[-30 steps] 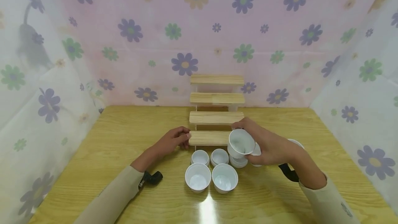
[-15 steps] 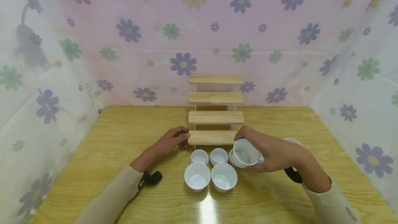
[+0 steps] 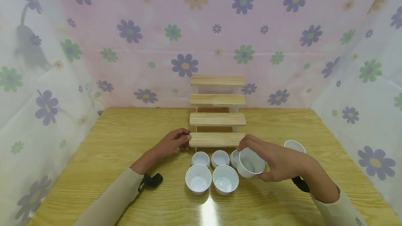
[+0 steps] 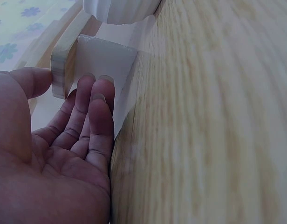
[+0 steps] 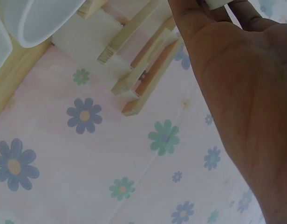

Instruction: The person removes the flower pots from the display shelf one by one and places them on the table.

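Observation:
My right hand [image 3: 276, 159] grips a white plastic cup [image 3: 246, 172] with thumb and fingers at its rim, tilted, just right of the front cups. In the right wrist view only the palm and part of the fingers show. My left hand [image 3: 171, 142] holds the left end of the lowest board of a stepped wooden display stand [image 3: 216, 139]. In the left wrist view its thumb presses the board's end [image 4: 63, 70] while the fingers curl beside the pale side panel [image 4: 104, 58]. Two white cups, a left one [image 3: 198, 179] and a right one [image 3: 225, 179], stand in front.
A back row of white cups [image 3: 220, 158] sits at the foot of the stand, partly hidden by the held cup. Another white cup [image 3: 294, 145] stands beyond my right wrist. Flower-patterned cloth [image 3: 141, 62] encloses the wooden table [image 3: 141, 121] at back and sides.
My right hand has lowered the cup and brought it rightward and nearer to me, from above the back row to beside the front cups. The left hand stays at the stand.

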Action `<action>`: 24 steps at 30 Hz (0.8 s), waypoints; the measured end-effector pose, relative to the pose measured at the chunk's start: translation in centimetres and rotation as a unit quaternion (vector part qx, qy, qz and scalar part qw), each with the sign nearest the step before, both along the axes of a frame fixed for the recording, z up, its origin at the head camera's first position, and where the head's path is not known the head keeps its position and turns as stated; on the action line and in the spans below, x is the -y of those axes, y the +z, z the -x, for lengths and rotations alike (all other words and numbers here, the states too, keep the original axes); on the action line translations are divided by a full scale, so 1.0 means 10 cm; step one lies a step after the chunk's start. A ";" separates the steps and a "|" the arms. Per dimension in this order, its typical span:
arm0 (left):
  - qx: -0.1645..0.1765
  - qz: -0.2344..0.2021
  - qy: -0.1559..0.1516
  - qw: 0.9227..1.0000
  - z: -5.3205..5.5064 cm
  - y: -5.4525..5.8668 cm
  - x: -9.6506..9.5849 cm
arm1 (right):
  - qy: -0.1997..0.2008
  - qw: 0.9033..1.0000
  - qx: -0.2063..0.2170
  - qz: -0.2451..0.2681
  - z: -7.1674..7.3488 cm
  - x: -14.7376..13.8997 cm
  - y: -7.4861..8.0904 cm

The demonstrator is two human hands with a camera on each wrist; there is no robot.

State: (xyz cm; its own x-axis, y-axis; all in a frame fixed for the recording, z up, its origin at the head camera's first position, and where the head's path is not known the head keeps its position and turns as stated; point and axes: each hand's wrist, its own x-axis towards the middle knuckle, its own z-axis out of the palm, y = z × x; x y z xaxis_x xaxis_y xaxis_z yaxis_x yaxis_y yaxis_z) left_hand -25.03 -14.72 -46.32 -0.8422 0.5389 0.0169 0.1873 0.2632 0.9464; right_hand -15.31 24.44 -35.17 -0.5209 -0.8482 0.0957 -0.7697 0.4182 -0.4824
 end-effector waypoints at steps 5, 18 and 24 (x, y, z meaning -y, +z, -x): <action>-0.001 0.001 -0.002 1.000 0.01 -0.01 0.00 | -0.015 1.000 -0.007 -0.011 -0.04 -0.03 -0.02; -0.003 0.001 -0.006 1.000 -0.01 0.01 0.00 | -0.023 0.998 -0.039 -0.042 -0.12 -0.02 -0.08; -0.004 0.001 -0.007 1.000 0.00 0.01 -0.01 | -0.021 0.997 -0.044 -0.055 -0.12 0.01 -0.11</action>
